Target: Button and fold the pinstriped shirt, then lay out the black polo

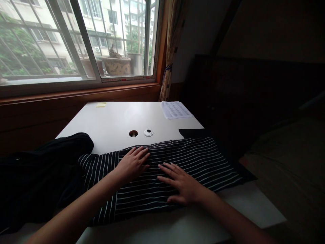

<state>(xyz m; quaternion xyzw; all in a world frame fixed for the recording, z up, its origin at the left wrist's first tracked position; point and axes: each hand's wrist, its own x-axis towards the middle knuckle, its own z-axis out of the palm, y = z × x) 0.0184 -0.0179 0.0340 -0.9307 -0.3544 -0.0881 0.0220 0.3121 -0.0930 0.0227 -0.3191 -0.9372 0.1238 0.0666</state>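
Observation:
A black shirt with thin white stripes lies spread across the white table, its sleeve end at the left and a plain dark edge at the right. My left hand rests flat on the upper middle of the cloth, fingers stretched out. To its right and a bit lower, my right hand also lies on the stripes with fingers spread. Neither hand grips the fabric. Part of the shirt is hidden under my hands and forearms.
Dark clothing is heaped at the table's left side. Beyond the shirt are a round hole, a white cap, a yellow note and printed sheets. A barred window and a tied curtain stand behind the table.

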